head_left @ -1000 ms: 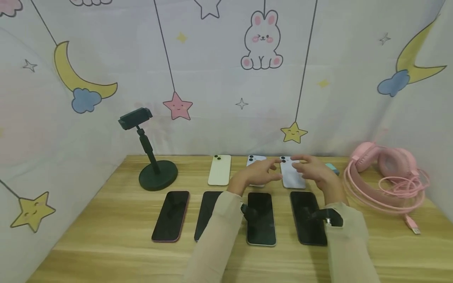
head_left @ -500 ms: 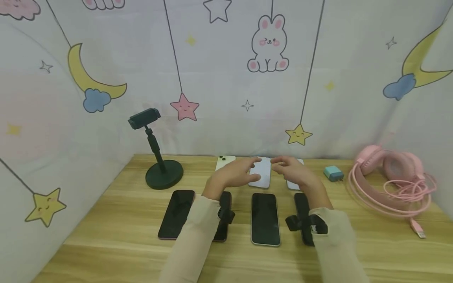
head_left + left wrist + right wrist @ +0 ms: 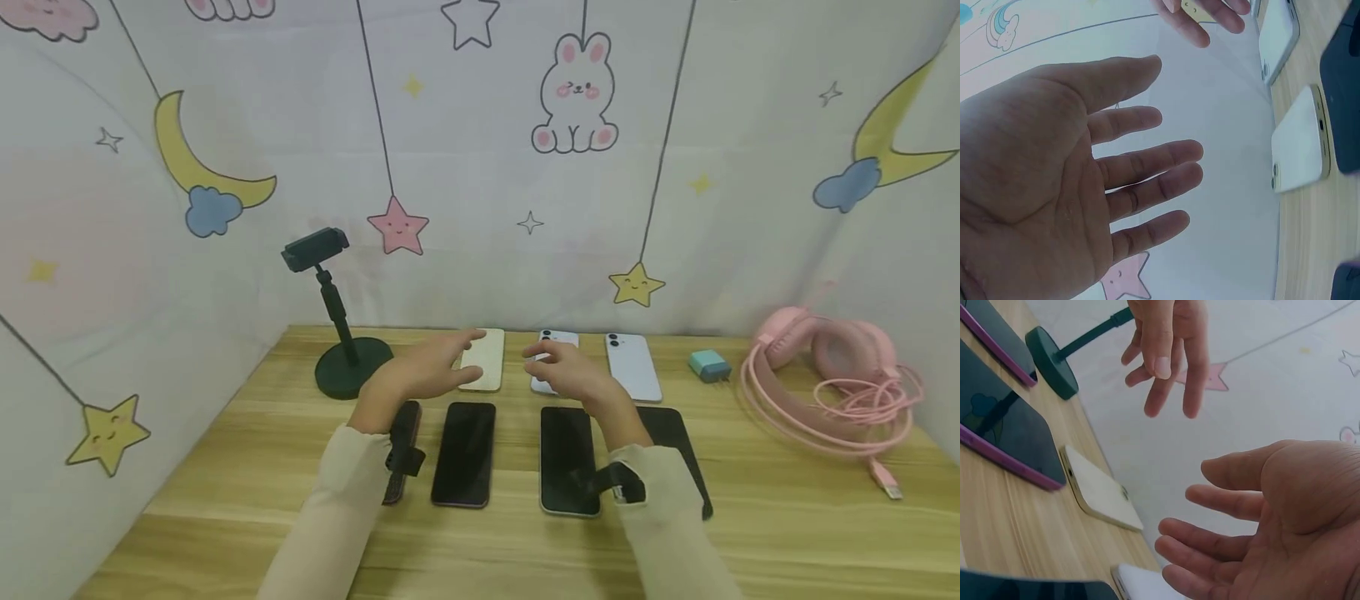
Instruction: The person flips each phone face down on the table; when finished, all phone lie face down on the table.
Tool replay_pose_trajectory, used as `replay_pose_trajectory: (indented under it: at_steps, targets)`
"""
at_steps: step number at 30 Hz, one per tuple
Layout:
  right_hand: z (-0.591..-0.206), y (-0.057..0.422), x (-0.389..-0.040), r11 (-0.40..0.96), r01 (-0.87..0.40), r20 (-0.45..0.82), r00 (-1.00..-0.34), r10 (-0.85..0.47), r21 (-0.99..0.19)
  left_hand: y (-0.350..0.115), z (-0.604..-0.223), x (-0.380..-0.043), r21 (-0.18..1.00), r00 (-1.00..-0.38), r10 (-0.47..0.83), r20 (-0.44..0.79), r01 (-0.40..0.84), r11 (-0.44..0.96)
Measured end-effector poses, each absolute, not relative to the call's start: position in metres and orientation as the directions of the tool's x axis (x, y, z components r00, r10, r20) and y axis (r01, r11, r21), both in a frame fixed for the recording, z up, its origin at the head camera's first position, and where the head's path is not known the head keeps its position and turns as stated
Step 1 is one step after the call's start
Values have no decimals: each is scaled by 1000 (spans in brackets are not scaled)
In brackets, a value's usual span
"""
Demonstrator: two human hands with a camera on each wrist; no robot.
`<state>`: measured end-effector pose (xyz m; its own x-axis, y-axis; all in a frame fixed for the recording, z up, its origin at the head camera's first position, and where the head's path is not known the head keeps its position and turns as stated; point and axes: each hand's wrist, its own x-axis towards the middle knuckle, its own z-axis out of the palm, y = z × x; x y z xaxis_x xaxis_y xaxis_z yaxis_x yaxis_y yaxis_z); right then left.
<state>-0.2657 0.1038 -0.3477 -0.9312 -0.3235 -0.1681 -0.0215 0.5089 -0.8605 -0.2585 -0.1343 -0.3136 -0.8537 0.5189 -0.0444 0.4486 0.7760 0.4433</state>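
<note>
My left hand hovers over the table beside a cream phone, which lies back up. Its fingers are spread and relaxed, and the left wrist view shows the palm with nothing in it. To its right, my right hand is held above a pale phone and partly covers it. In the right wrist view those fingers are also loose and hold nothing. Another pale phone lies farther right. A front row of dark-screened phones includes one left of centre and one under my right wrist.
A dark phone stand rises at the back left. A blue-green charger plug and pink headphones with a coiled cable occupy the right side. Behind the wooden table hangs a patterned cloth.
Both hands have moved left above the phones, from the right-hand pale phones toward the cream one. The head view has shifted slightly. The phones appear to lie where they were.
</note>
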Motion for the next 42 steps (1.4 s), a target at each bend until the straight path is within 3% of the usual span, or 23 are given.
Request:
replay_pose_trajectory:
  at_steps: [9, 26, 42]
  targets:
    - [-349, 62, -256, 485, -75, -128, -919, -372, -871, -160, -316, -247, 394, -844, 536, -20, 486, 780]
    - [-356, 3, -234, 435, -53, -168, -875, -454, -899, -216, -333, -226, 374, -883, 461, -90, 399, 837]
    - [-372, -24, -224, 423, -64, -182, -837, -516, -904, -240, -330, -217, 368, -871, 381, -310, 259, 893]
